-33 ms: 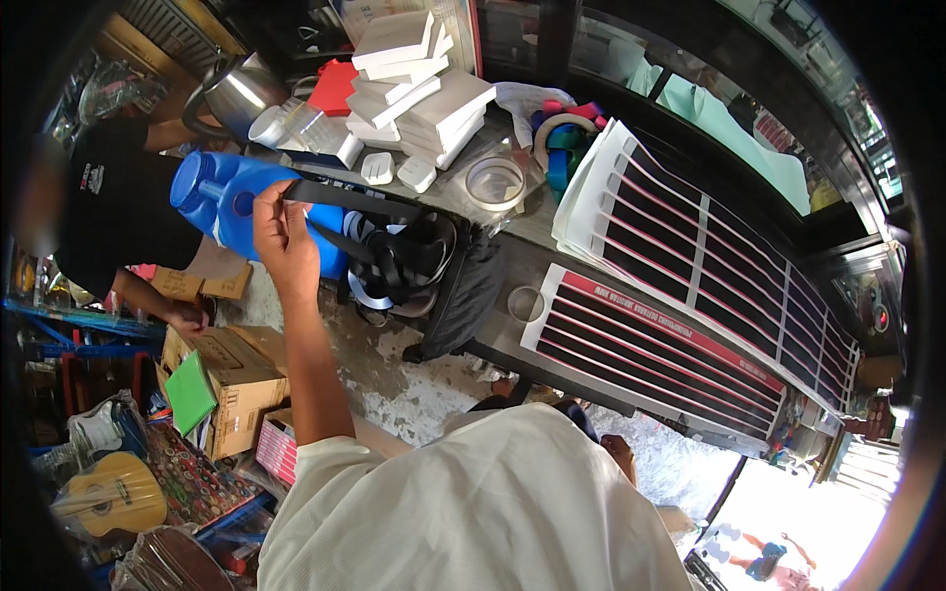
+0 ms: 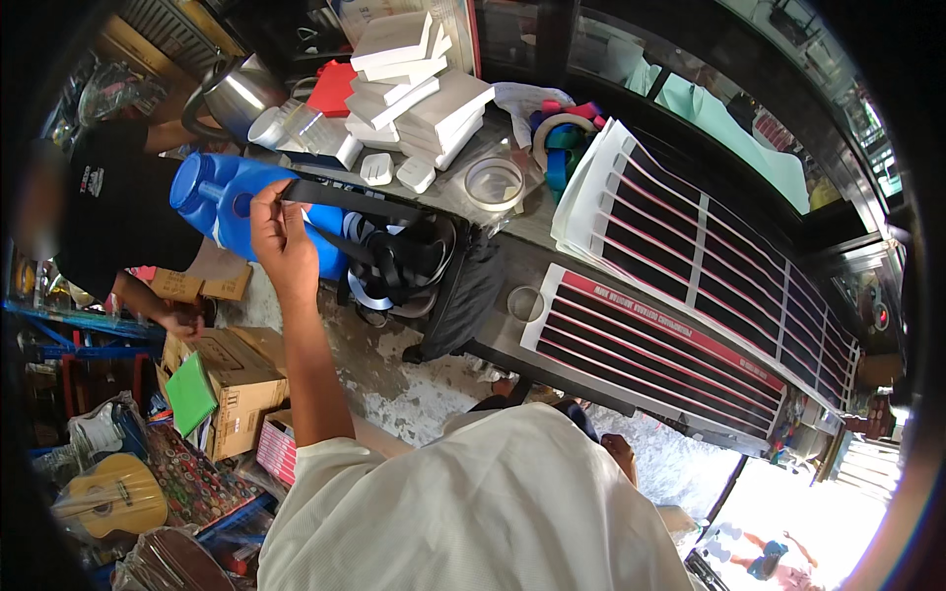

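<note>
My left hand (image 2: 284, 236) is raised in front of a blue plastic jug (image 2: 222, 182), its fingers pinched on a black strap (image 2: 355, 200). The strap runs right to a black bag (image 2: 468, 291) hanging at the table's edge, where more loops of strap lie bunched. Beyond my shirt my right hand (image 2: 619, 455) hangs low, mostly in shade; its fingers are too small and dark to read. Closest to it is the table edge with printed sheets (image 2: 650, 355) of black strips bordered in red.
White boxes (image 2: 424, 108) are stacked on the table beside a steel kettle (image 2: 246, 94) and clear tape roll (image 2: 495, 184). More sheets (image 2: 690, 246) lie behind. At left a person in a black shirt (image 2: 118, 207) stands by a carton (image 2: 241, 384); a small guitar (image 2: 108, 497) lies below.
My left hand has shifted very slightly left with the strap still in its fingers. The other person's lower hand has moved a little.
</note>
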A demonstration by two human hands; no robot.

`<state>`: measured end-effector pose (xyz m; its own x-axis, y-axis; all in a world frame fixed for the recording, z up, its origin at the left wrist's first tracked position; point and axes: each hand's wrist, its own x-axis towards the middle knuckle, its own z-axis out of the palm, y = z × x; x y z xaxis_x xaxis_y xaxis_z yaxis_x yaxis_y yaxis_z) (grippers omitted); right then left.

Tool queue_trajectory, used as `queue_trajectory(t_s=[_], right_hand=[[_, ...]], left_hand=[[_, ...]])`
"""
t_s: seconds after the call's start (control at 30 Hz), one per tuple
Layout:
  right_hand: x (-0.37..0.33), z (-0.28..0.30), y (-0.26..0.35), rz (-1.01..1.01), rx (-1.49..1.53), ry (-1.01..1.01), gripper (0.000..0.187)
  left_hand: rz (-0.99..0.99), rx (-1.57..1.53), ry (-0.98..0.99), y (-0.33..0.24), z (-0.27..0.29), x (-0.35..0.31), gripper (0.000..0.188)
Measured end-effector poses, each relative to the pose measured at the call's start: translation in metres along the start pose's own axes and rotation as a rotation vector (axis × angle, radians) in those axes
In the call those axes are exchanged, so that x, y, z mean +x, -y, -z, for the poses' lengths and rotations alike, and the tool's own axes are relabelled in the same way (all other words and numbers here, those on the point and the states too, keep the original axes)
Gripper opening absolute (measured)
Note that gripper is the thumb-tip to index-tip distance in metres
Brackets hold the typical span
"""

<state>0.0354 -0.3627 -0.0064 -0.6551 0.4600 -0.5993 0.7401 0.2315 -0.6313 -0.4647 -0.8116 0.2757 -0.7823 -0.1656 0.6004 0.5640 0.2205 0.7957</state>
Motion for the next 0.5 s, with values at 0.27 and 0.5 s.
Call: queue_trajectory(t_s=[0.27, 0.5], right_hand=[[0.001, -0.004, 0.003, 0.007, 0.003, -0.010, 0.024], [-0.001, -0.004, 0.004, 0.016, 0.010, -0.024, 0.026]], left_hand=[[0.037, -0.163, 0.005, -0.058, -0.006, 0.013, 0.027], [-0.149, -0.182, -0.035, -0.098, -0.009, 0.018, 0.041]])
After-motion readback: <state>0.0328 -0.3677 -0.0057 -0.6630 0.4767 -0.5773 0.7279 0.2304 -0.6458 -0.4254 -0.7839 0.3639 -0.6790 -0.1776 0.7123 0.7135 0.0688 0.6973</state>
